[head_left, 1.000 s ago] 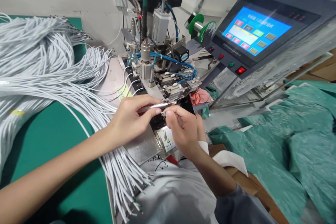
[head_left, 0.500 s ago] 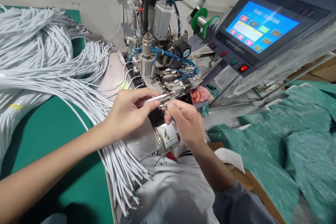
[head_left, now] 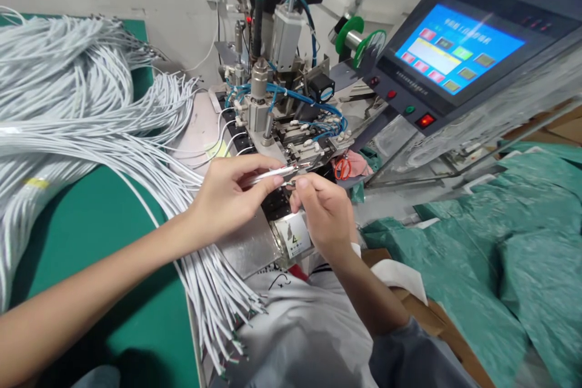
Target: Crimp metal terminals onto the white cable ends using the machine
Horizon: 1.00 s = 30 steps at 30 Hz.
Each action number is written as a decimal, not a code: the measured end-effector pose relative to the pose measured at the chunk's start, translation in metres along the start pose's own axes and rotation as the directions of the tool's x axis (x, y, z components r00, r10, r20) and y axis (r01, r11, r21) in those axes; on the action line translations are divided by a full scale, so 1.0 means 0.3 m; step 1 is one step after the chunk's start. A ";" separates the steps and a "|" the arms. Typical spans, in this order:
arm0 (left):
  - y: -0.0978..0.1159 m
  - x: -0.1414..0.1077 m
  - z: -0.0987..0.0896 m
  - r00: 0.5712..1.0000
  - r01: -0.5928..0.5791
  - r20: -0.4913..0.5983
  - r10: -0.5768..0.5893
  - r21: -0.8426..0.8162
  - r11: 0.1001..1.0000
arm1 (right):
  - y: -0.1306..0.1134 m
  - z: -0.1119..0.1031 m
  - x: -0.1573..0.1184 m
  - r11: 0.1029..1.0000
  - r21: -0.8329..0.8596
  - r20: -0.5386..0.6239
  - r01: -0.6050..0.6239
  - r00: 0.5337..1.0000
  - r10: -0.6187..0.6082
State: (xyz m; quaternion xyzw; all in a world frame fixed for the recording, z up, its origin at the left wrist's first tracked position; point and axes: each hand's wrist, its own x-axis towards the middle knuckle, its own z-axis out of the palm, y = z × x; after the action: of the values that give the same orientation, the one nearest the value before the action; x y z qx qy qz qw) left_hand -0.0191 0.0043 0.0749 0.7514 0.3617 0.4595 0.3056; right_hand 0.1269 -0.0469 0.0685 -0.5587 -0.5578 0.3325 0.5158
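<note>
a: where are the thin, round, white plastic-jacketed cables (head_left: 273, 174) held?

b: in front of the grey metal machine with blue air tubes (head_left: 259, 112), raised above its near edge. they are clamped in the left grip (head_left: 230, 191), between thumb and forefinger, with their tips pointed toward the right.

a: and the right grip (head_left: 325, 209)?

b: thumb and fingertip are brought together on the slim, dark-and-metallic wire ends (head_left: 290, 183) just beyond the left thumb (how many are pinched cannot be told).

a: how are the cables likely to handle?

b: light, by the look of them, and springy rather than limp; the jackets are probably smooth enough to be rolled or slid under a loose thumb. some drag may be felt from the long, loose heap of white cables (head_left: 68, 70) on the flat green surface (head_left: 104, 212), if any are joined to it.

a: where are they best taken hold of?

b: on the jacket, close behind the stripped part. the fine ends should be judged fragile: easily bent or splayed, so only a light fingertip touch is called for there.
</note>
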 end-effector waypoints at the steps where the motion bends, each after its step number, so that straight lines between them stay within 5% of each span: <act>1: -0.001 -0.001 0.001 1.000 -0.003 -0.007 0.003 0.003 1.000 | 0.000 0.001 0.000 1.000 0.004 0.000 -0.003 1.000 0.003; 9: -0.012 -0.012 0.005 0.998 -0.067 -0.010 0.067 0.003 0.998 | -0.005 0.006 -0.005 1.000 -0.021 -0.020 -0.010 1.000 0.010; 18: -0.016 -0.013 0.005 0.988 -0.152 -0.029 0.153 0.015 0.988 | 0.010 0.019 -0.003 0.971 -0.219 -0.097 0.092 0.989 -0.116; 30: -0.021 -0.009 0.007 0.988 -0.152 -0.043 0.150 -0.031 0.988 | -0.014 0.003 -0.005 1.000 -0.012 0.001 -0.011 1.000 0.011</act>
State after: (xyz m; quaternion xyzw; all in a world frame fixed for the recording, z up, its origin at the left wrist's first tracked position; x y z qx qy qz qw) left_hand -0.0197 0.0054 0.0677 0.7618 0.3019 0.5026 0.2753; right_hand 0.1245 -0.0489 0.0719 -0.5649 -0.5569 0.3322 0.5102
